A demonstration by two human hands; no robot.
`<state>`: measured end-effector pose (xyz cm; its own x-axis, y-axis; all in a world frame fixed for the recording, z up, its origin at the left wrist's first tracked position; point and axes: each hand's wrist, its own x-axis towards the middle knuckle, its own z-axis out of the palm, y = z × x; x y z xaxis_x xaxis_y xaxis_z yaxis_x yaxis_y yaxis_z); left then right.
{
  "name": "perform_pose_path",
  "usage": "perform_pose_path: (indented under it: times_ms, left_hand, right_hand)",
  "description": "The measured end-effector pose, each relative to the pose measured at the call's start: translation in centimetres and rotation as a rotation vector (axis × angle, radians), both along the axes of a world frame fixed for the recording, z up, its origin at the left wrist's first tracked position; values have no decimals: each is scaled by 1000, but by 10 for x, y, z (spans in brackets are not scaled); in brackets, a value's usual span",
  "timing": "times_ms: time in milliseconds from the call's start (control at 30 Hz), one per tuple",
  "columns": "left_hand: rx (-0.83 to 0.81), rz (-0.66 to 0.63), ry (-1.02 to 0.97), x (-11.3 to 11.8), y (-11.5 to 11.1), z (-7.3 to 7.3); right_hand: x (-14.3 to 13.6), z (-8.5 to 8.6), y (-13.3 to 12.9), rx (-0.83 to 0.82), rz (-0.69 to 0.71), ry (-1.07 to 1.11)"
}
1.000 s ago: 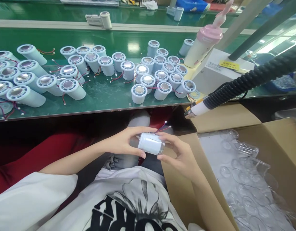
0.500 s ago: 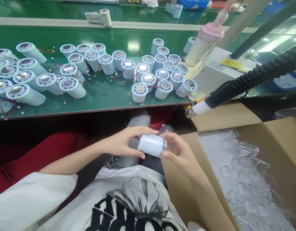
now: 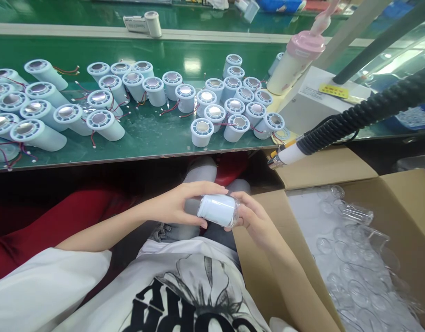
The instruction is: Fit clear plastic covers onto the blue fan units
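I've pale-blue cyl. housing (image 3: 217,210) btwn fingertips of L hand (image 3: 174,203) + R hand (image 3: 257,222) | L thumb/index round rimmed end, R pinching clear plastic sleeve (image 3: 236,211) | prob. light, stiff; sleeve slick, crushable, so grip housing sides

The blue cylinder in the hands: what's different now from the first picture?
The right hand's fingers have moved to the right, closing around the clear cover at that end of the blue cylinder. The wires that stuck up no longer show. The left hand still holds the other end, and the cylinders on the table look the same.
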<state>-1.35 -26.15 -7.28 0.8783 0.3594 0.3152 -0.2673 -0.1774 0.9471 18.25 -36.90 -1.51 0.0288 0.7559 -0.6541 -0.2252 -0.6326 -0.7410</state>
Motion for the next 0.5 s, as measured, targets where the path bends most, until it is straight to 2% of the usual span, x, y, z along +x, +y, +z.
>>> perform_pose_path:
  times_ms: [267, 500]
  left_hand:
    - [45, 5, -50, -1, 1, 0]
    - [66, 2, -108, -1, -1, -1]
  right_hand:
    - [-7, -4, 2, -79, 2, 124]
    - [-14, 3, 8, -234, 57, 252]
